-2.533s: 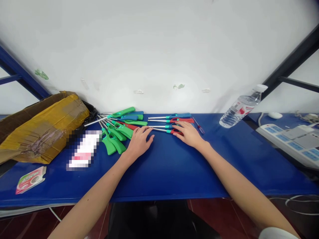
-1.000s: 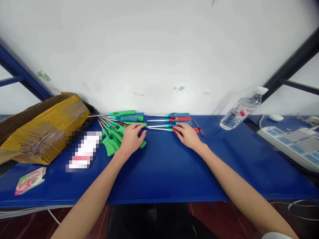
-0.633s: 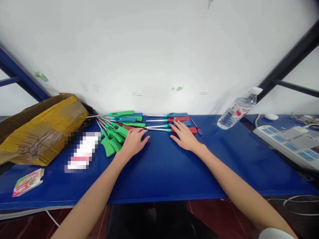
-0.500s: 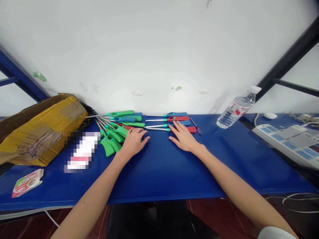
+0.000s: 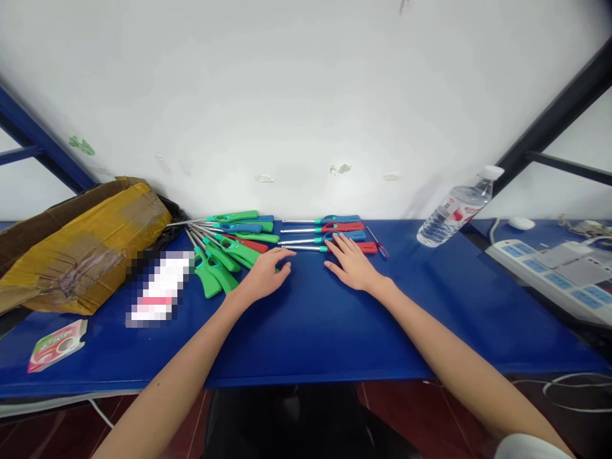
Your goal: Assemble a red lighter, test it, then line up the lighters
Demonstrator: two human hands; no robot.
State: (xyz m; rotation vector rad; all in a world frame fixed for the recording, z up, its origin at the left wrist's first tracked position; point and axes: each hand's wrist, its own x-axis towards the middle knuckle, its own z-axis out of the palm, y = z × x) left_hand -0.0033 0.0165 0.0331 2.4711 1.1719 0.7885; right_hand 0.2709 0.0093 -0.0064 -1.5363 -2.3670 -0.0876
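Note:
Two groups of long-nosed utility lighters with metal nozzles lie on the blue table. The left group has green, blue and red handles, fanned and overlapping. My left hand rests flat on the table, its fingertips next to a green handle, holding nothing. In the right group, the lighters lie roughly parallel with blue and red handles. My right hand rests with its fingers over those handles and does not grip them. A small screwdriver lies just beyond it.
A taped cardboard box stands at the left, beside a pixelated white item and a small red-and-white packet. On the right are a water bottle, a power strip and a white mouse. A white wall backs the table.
My left hand has moved right, off the green lighters and onto the bare table. The left lighters sit closer together than earlier. My right hand stays on the right group.

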